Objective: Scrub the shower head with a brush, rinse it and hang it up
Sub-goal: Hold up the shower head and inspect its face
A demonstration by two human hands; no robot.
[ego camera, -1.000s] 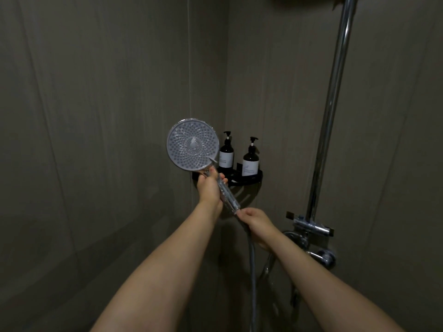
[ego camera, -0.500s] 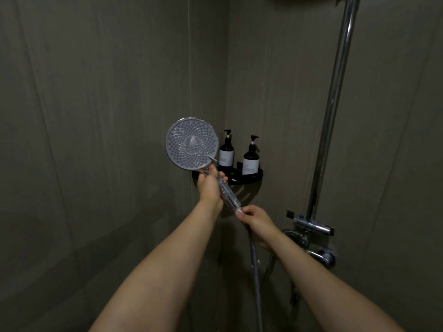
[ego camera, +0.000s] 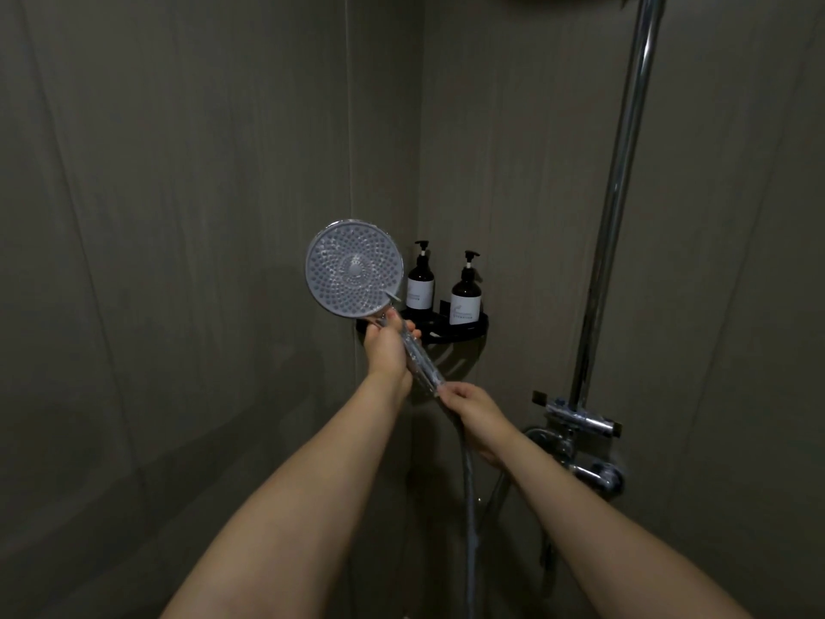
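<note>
The round grey shower head [ego camera: 352, 268] faces me, its nozzle plate upright in the shower corner. My left hand [ego camera: 386, 350] grips the clear handle just under the head. My right hand [ego camera: 475, 415] holds the bottom end of the handle where the grey hose [ego camera: 468, 507] joins it; the hose hangs down between my forearms. No brush is in view.
A black corner shelf [ego camera: 480, 328] behind the head carries two dark pump bottles [ego camera: 420, 283] [ego camera: 466, 294]. A chrome riser pipe [ego camera: 618, 194] runs up the right wall above the mixer valve [ego camera: 580, 422] and its tap [ego camera: 600, 478]. Grey tiled walls close in on both sides.
The shower head and both hands have stayed almost still; my right hand has only shifted slightly at the handle's lower end.
</note>
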